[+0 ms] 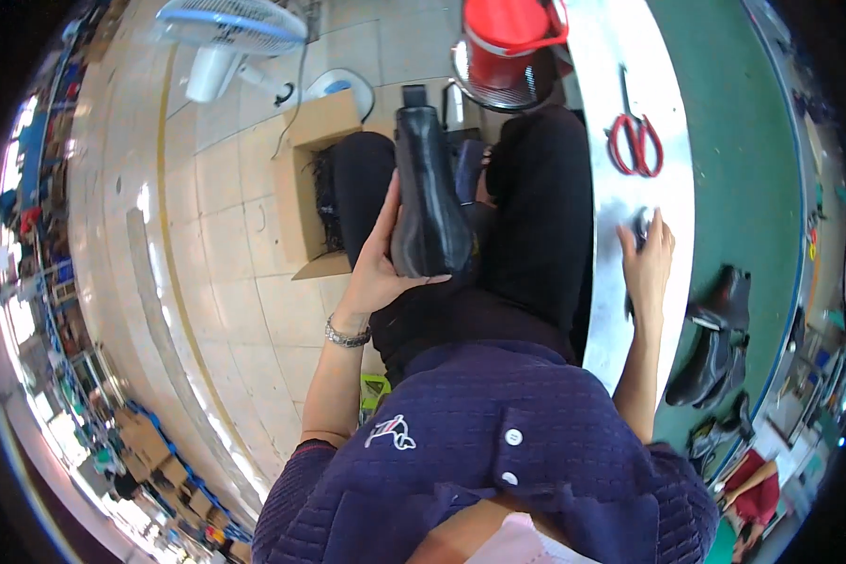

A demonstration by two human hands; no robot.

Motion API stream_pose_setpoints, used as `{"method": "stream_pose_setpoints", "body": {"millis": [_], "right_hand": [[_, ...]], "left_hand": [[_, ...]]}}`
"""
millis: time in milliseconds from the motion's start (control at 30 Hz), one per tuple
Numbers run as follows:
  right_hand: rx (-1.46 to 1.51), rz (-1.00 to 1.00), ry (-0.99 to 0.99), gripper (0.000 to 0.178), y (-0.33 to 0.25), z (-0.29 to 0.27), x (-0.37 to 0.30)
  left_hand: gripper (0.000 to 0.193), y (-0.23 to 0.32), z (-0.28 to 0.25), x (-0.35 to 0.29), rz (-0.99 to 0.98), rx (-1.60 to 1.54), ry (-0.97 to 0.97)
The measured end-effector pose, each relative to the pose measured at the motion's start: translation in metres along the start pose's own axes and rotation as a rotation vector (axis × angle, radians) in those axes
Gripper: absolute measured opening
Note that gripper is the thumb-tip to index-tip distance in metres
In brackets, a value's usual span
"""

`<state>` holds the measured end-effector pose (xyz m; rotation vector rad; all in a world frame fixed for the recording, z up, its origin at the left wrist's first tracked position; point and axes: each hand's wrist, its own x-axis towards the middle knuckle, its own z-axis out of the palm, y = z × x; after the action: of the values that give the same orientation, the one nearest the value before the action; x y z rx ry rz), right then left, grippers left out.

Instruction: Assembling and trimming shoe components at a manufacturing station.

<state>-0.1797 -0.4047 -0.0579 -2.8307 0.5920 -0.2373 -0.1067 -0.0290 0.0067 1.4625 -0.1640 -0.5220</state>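
1. The left hand (378,268) cradles a black boot (428,193) over the lap. The fingers wrap its left side and the thumb hooks under its lower end, so the boot is clamped and turned toward the eyes.
2. The boot lies lengthwise above the knees, clear of the table, which leaves its surface open to view.
3. The right hand (647,258) rests on the metal table edge (620,85), fingers curled together over a small dark object (637,226); its kind cannot be told.
4. Red scissors (635,143) lie further along that edge, within arm's reach.
5. More black boots (714,343) stand on the green belt (733,141), beside the right forearm.
6. An open cardboard box (312,183) sits on the floor just left of the knee.
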Motion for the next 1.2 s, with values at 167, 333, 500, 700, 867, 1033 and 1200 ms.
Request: {"method": "stream_pose_setpoints", "body": {"millis": [167,333,500,700,867,1033,1200], "right_hand": [[-0.168,0.108,-0.028,0.053,0.017,0.0,-0.049],[0.642,0.514,-0.187,0.048,0.019,-0.016,-0.022],[1.335,0.616,-0.388,0.05,-0.081,-0.069,0.016],[1.139,0.199,-1.049,0.065,-0.183,-0.099,0.055],[1.184,0.129,-1.297,0.061,-0.239,-0.085,0.076],[0.996,0.188,-1.439,0.056,-0.271,-0.077,0.102],[0.645,0.196,-1.417,0.053,-0.302,-0.092,0.116]], "left_hand": [[0.095,-0.009,-0.047,-0.031,-0.347,-0.182,0.271],[0.068,-0.022,-0.063,-0.034,-0.379,-0.506,0.402],[0.069,0.025,-0.035,0.018,-0.411,-0.3,0.154],[0.062,0.021,-0.014,0.037,-0.311,-0.32,0.227],[0.059,-0.004,-0.025,0.046,-0.239,0.199,0.292],[0.036,0.001,-0.023,0.075,0.21,0.268,0.598],[0.024,0.007,-0.023,0.083,0.201,0.329,0.665]]}}
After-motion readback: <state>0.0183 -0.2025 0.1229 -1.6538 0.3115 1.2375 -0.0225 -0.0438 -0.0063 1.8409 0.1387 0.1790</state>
